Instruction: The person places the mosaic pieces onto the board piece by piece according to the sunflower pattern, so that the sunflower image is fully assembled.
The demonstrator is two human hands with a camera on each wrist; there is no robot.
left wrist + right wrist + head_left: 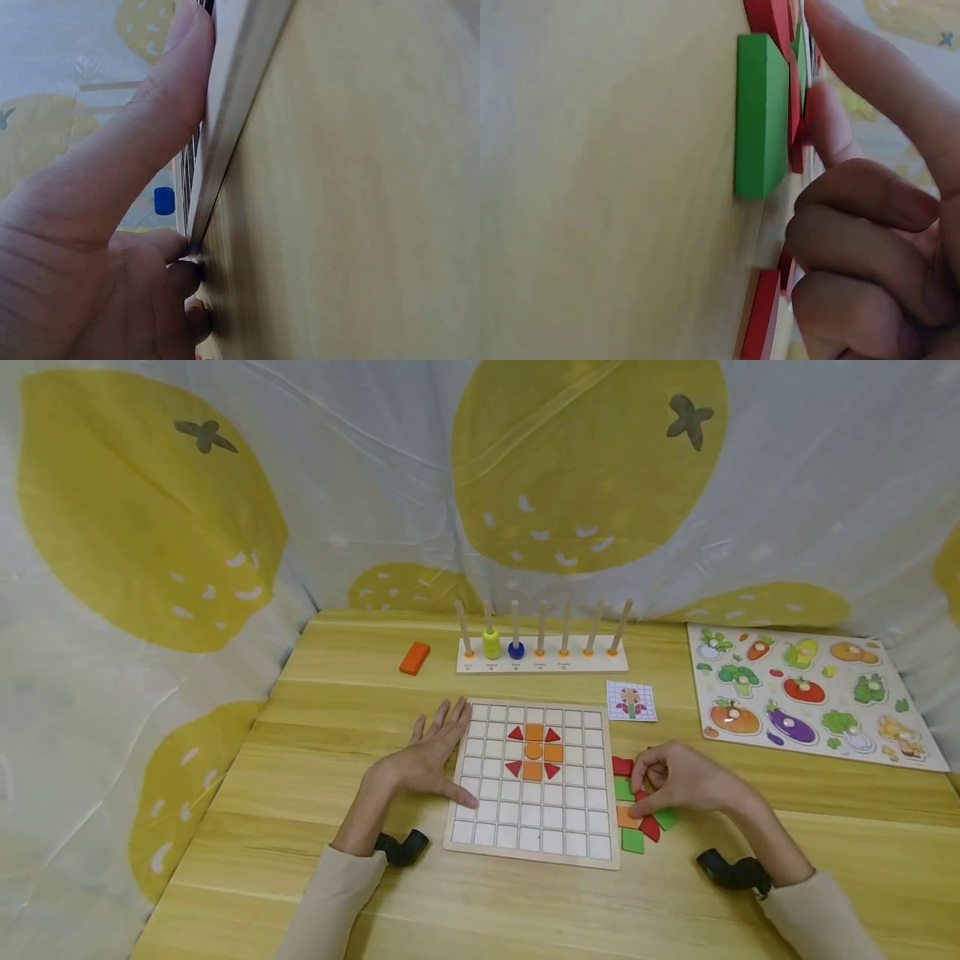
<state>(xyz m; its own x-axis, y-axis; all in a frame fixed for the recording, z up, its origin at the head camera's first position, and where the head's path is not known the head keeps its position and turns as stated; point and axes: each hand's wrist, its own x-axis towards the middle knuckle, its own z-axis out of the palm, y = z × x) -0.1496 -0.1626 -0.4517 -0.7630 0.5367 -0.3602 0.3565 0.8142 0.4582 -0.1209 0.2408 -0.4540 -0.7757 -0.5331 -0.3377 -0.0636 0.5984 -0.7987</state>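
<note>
A wooden grid board (532, 856) lies flat on the table, with orange squares, an orange circle (533, 751) and several red triangles (552, 771) in its upper middle cells. My left hand (427, 764) rests along the board's left edge, thumb over the rim and fingers spread outside; the left wrist view shows this thumb (161, 101) against the edge. Right of the board, my right hand (686, 781) is over loose pieces. Its thumb touches an orange square (626, 817), and the index fingertip is at a red piece (805, 124). Its other fingers are curled. Beside them lies a green piece (761, 116).
Behind the board stands a peg rack (540, 667) with yellow and blue beads. A pattern card (632, 702) lies at the board's upper right corner, an orange block (414, 658) to the back left. A vegetable puzzle (810, 693) fills the back right, before a lemon-print curtain (360, 485).
</note>
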